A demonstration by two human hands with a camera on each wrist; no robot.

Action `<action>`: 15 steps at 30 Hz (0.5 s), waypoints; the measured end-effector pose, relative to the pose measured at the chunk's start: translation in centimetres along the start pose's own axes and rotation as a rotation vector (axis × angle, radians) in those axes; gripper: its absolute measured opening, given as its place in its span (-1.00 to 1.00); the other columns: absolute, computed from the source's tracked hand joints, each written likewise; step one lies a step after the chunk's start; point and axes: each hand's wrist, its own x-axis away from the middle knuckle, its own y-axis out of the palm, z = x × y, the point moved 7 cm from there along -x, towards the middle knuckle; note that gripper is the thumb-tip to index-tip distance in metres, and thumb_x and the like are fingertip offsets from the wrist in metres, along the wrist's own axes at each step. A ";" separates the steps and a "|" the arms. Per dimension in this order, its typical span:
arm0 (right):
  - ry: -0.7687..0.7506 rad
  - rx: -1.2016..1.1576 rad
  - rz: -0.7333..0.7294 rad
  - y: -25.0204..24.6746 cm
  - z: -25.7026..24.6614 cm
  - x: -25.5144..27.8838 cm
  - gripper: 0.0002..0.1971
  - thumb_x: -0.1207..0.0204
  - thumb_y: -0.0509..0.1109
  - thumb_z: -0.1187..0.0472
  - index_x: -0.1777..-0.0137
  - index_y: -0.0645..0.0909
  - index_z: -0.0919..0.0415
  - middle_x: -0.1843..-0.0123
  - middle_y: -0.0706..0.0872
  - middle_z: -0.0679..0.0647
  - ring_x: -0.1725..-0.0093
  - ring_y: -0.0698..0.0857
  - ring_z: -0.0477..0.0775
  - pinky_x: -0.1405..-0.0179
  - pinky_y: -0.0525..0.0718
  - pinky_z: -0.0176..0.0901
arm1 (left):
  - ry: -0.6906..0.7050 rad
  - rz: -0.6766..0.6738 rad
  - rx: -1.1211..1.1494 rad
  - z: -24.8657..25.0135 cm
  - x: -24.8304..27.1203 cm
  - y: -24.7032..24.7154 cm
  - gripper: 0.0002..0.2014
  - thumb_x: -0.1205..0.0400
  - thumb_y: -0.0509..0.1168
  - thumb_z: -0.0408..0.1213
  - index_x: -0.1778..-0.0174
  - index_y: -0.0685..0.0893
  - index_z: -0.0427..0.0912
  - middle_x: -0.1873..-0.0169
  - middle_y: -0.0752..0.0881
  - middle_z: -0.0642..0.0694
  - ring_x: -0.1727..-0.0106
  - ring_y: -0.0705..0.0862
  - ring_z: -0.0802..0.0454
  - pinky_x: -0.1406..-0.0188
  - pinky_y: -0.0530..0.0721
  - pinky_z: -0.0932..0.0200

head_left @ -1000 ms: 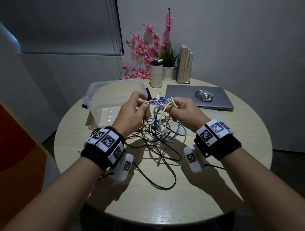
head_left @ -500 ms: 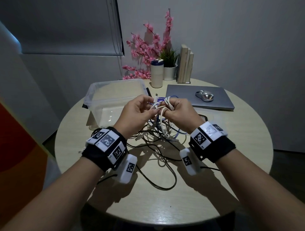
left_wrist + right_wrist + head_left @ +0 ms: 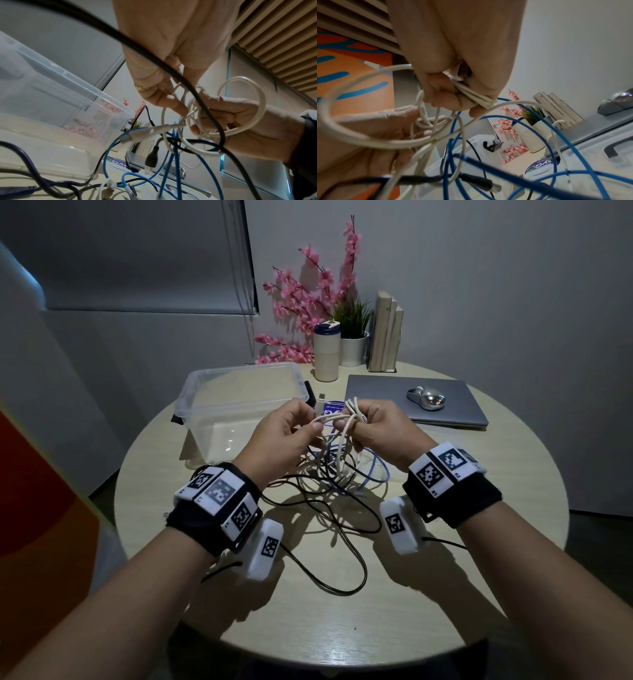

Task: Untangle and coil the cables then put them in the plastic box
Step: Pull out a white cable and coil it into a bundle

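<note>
Cables (image 3: 337, 474) here are thin, light and floppy, so weight is a non-issue; the hassle, I reckon, is that they spring back and snag on each other. There's a white cable (image 3: 342, 436), a blue cable (image 3: 371, 479) and a black cable (image 3: 346, 546), all round and smooth-jacketed. The heap sits on the round counter (image 3: 496, 508), just right of the plastic box (image 3: 239, 392) and nearer the person.

Left hand (image 3: 281, 436) has a closed grip, pinching a strand of the white one. Right hand (image 3: 380, 429) is also closed, clamping a small bundle of white loops between thumb and fingers; the right wrist view shows the strands pressed flat together. Both hands are held up above the heap, right of the box.

Best place to hold, I'd say: keep the finished loops pinched at one spot and feed slack from near the plug end (image 3: 130, 136), which is the only stiff bit. Pulling hard would probably just tighten the knot with the blue and black ones.

Box is clear, thin-walled plastic with a rim, lid off, nothing coiled inside it that I can see.
</note>
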 end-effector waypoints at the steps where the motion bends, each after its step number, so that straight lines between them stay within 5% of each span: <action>1: 0.003 0.001 -0.016 0.0 -0.1 0.0 -0.89 -0.54 0.43 0.23 0.23 0.67 0.13 0.38 0.61 0.08 0.43 0.54 -0.02 0.42 0.55 -0.20 | -0.010 0.009 0.000 -0.2 -0.1 -0.2 -0.82 -0.65 0.27 -0.41 0.23 0.51 -0.08 0.10 0.73 -0.26 0.24 0.74 0.10 0.34 0.60 0.34; 4: 0.020 0.015 -0.042 -0.2 -0.3 0.0 -0.88 -0.55 0.41 0.20 0.20 0.66 0.17 0.37 0.60 0.07 0.41 0.54 -0.05 0.40 0.56 -0.25 | -0.035 -0.016 0.009 -0.5 0.0 -0.6 -0.80 -0.63 0.30 -0.45 0.26 0.53 -0.09 0.08 0.73 -0.22 0.13 0.73 -0.02 0.18 0.65 0.13; 9: 0.055 0.058 0.033 -1.0 0.2 -0.4 -0.77 -0.58 0.38 0.15 0.05 0.69 0.35 0.33 0.59 0.15 0.40 0.52 0.02 0.39 0.55 -0.15 | -0.143 -0.244 0.001 -1.2 0.5 0.0 -0.90 -0.55 0.36 -0.51 0.23 0.59 -0.28 0.06 0.74 -0.10 0.18 0.72 0.16 0.17 0.64 0.22; 12: 0.066 0.048 0.087 -1.3 0.3 -0.5 -0.75 -0.58 0.38 0.15 0.04 0.68 0.39 0.32 0.56 0.24 0.39 0.48 0.08 0.40 0.50 -0.08 | -0.157 -0.378 -0.090 -1.5 1.2 0.8 -0.88 -0.56 0.36 -0.50 0.09 0.61 -0.52 0.18 0.73 -0.16 0.20 0.69 0.09 0.10 0.63 0.20; 15: 0.064 -0.001 0.127 -1.4 0.0 -0.4 -0.70 -0.58 0.38 0.12 0.05 0.67 0.43 0.30 0.59 0.28 0.40 0.49 0.09 0.35 0.48 -0.04 | -0.179 -0.413 -0.233 -2.1 1.1 1.2 -0.82 -0.58 0.39 -0.39 0.06 0.65 -0.49 0.22 0.72 -0.29 0.23 0.64 0.01 0.08 0.62 0.07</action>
